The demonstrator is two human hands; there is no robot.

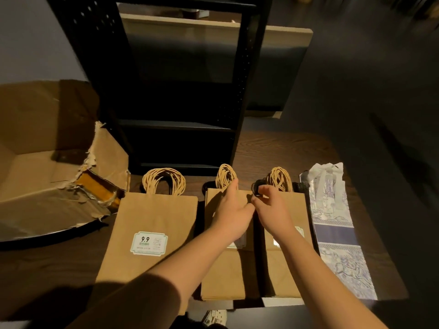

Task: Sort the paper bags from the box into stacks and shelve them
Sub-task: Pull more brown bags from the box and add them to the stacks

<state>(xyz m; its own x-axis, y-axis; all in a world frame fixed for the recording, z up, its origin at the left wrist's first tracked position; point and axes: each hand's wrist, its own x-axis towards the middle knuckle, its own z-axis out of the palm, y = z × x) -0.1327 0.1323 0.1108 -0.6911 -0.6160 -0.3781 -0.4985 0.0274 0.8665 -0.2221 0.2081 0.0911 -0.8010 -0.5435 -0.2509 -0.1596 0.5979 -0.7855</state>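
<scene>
Three stacks of brown paper bags lie flat on the dark wooden table. The left stack shows a white "9.9" label and twisted paper handles. My left hand rests on the top of the middle stack, fingers reaching its handles. My right hand lies on the right stack and pinches something small and dark near its top edge; what it is I cannot tell. A blue-and-white patterned bag with white ribbon handles lies at the far right.
A torn cardboard box stands open at the left on a round tray. A black shelf unit rises just behind the stacks, its lower shelves dark. The table's front edge runs close under my forearms.
</scene>
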